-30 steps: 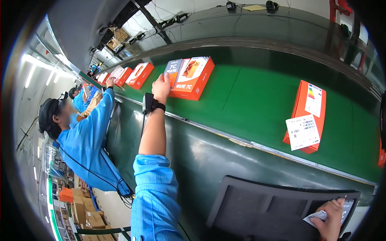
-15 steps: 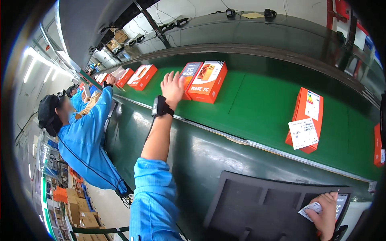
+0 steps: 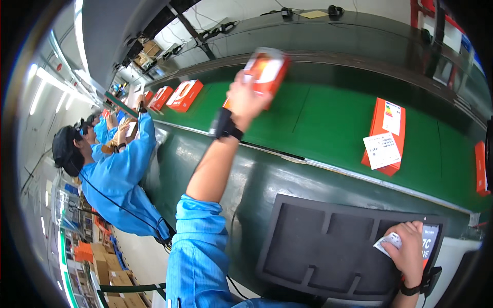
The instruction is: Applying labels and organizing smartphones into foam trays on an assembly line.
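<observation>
My left hand (image 3: 244, 97) is closed on an orange and white phone box (image 3: 267, 72), blurred by motion and tilted above the green conveyor belt (image 3: 318, 133). Part of a second orange box (image 3: 227, 104) shows behind that hand. My right hand (image 3: 408, 246) pinches a small crumpled white label (image 3: 388, 243) over a black compartmented tray (image 3: 298, 231). Beside its fingers, another phone box (image 3: 427, 244), grey and orange, stands in the tray's right end, partly hidden by the hand.
An orange box (image 3: 379, 115) with a white label sheet (image 3: 382, 150) lies farther right on the belt. Another orange box (image 3: 481, 169) is at the right rim. More boxes (image 3: 184, 95) lie along the belt to the left, where a co-worker in blue (image 3: 120, 174) stands.
My left hand has moved right and taken hold of the phone box, which is now raised and tilted. My right hand still holds the label. The view has shifted slightly.
</observation>
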The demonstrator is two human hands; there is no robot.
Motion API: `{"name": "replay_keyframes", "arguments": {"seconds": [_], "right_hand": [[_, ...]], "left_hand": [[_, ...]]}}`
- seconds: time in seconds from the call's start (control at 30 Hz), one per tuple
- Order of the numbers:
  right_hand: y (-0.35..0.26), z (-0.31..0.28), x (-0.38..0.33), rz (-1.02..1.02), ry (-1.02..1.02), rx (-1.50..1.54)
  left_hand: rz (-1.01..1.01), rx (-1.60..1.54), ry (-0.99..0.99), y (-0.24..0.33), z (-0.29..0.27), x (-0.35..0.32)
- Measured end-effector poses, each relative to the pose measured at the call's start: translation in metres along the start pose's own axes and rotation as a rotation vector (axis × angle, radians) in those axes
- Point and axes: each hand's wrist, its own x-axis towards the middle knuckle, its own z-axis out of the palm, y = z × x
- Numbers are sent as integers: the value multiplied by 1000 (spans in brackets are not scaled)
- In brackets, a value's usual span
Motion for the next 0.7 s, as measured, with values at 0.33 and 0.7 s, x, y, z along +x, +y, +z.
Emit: {"name": "replay_keyframes", "arguments": {"seconds": [0.33, 0.7], "right_hand": [[-10, 8, 6, -39, -21, 56], [-18, 13, 12, -91, -9, 104]], "left_hand": [[-303, -5, -365, -97, 13, 18], [-247, 84, -290, -97, 47, -12]]}}
